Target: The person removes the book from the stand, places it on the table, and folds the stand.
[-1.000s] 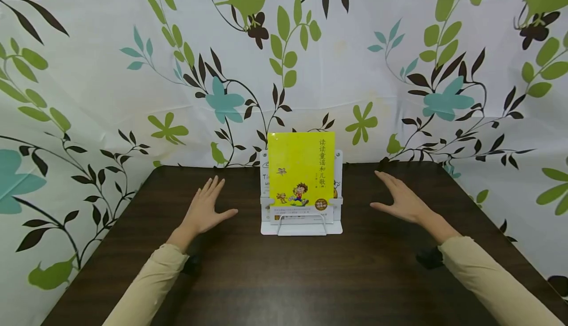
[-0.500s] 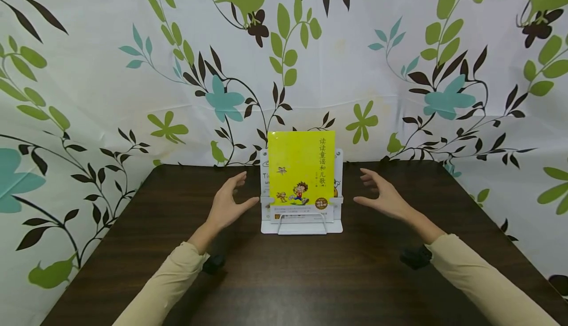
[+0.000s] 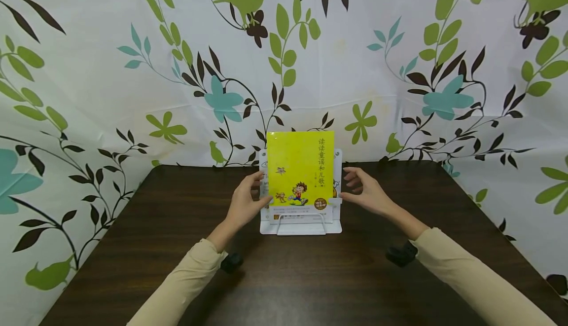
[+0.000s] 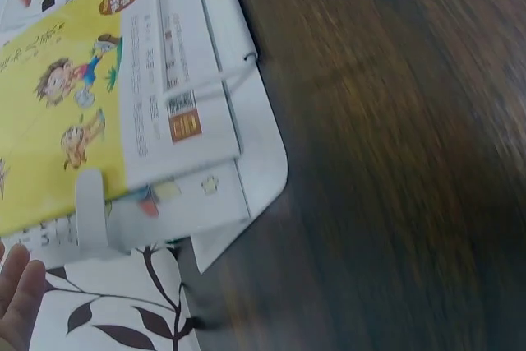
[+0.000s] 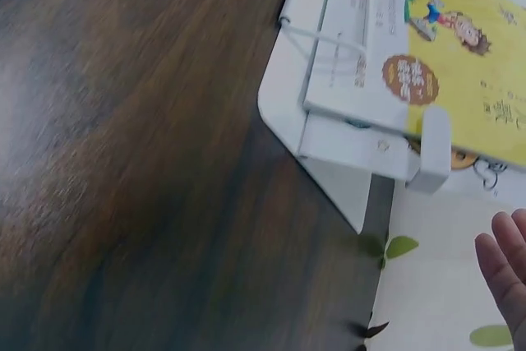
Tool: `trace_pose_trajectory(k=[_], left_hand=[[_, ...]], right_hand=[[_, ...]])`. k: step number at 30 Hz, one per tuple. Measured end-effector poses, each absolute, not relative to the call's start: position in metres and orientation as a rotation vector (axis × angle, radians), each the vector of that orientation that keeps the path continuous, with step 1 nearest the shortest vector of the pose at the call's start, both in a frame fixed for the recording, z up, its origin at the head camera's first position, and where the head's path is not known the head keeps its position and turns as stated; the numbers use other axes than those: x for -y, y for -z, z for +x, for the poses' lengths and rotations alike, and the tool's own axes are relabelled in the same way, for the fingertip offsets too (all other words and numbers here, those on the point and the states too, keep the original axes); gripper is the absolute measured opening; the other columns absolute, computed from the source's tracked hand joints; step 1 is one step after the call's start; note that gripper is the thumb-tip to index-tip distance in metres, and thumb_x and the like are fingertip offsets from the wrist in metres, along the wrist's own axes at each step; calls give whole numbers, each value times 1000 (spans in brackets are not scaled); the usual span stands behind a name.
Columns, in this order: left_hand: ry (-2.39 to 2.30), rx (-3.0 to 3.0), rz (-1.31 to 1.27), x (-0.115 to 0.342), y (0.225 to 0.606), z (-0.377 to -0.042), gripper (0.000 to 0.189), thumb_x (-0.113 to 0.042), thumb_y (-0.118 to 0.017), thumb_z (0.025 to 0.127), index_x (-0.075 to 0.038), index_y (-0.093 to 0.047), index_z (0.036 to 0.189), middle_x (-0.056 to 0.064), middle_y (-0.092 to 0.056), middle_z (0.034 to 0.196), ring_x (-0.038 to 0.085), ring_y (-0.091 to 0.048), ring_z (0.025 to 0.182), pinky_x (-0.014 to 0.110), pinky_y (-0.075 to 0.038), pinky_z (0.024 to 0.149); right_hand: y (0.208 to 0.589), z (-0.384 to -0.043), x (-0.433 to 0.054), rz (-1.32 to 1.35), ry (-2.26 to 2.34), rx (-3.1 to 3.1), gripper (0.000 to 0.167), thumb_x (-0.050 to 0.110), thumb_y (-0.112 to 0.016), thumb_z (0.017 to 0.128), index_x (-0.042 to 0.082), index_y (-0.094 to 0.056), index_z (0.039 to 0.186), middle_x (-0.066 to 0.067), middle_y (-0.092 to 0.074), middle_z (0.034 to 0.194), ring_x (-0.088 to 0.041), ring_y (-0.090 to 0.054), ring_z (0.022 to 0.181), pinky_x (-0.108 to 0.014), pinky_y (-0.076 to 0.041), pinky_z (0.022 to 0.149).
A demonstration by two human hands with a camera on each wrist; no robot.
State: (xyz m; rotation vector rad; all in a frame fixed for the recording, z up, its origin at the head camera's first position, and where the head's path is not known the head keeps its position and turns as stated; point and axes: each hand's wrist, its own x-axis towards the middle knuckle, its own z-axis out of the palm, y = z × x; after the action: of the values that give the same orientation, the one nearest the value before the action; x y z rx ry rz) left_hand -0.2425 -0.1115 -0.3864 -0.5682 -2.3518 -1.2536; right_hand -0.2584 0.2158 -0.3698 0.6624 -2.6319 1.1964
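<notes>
A yellow children's book [image 3: 293, 161] with a cartoon boy on its cover leans upright on a white metal book stand [image 3: 266, 228]. Behind it is a second, pale book [image 4: 193, 199], mostly hidden. My left hand [image 3: 243, 202] is at the stand's left side, thumb and fingers apart and slightly bent, the thumb near the book's left edge. On the other side, my right hand [image 3: 372, 199] has a similar shape, with its thumb near the stand's right edge. Whether either hand touches the stand or books is unclear. White page clips [image 5: 436, 150] flank the yellow book.
The stand is near the back edge of a dark wooden table [image 3: 310, 281]. Behind the table hangs a white cloth [image 3: 337, 54] printed with leaves and birds. A wire bar [image 3: 301, 215] crosses the books' lower front.
Both hands have moved inward from the sides to the edges of the book stand, their fingers bending more. The books and stand have stayed in place.
</notes>
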Motion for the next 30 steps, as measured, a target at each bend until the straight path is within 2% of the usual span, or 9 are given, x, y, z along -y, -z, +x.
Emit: trace_pose_trajectory(k=[6,12,22,30], left_hand=[[1214,2335,-567,102,389,-248,63,-1,-75,70,0,-47,127,16,-52,116,29,-54,101,42,-51,78],[1184,2315,-480,96,395,-252,61,-3,-76,69,0,-50,124,16,-51,115,27,-52,100,37,-51,78],[1378,2282,-318,85,400,-253,59,4,-72,71,0,-49,125,16,-52,106,27,-51,93,38,-50,75],[1448,2224,-269,80,401,-256,50,8,-66,72,5,-51,119,17,-50,99,27,-54,86,35,-52,72]], right_hand=[[372,-260,-204,686,-1230,2607,64,13,-74,75,0,-42,129,-18,-52,106,-29,-55,90,-41,-50,74],[376,-260,-193,688,-1227,2577,61,7,-72,75,-4,-42,127,-19,-53,102,-30,-56,87,-42,-51,72],[379,-259,-179,574,-1222,2562,57,-1,-69,75,-9,-41,124,-18,-51,98,-28,-55,85,-39,-50,71],[379,-262,-169,441,-1248,2512,42,-8,-61,75,-10,-46,115,-17,-51,90,-27,-55,83,-30,-51,69]])
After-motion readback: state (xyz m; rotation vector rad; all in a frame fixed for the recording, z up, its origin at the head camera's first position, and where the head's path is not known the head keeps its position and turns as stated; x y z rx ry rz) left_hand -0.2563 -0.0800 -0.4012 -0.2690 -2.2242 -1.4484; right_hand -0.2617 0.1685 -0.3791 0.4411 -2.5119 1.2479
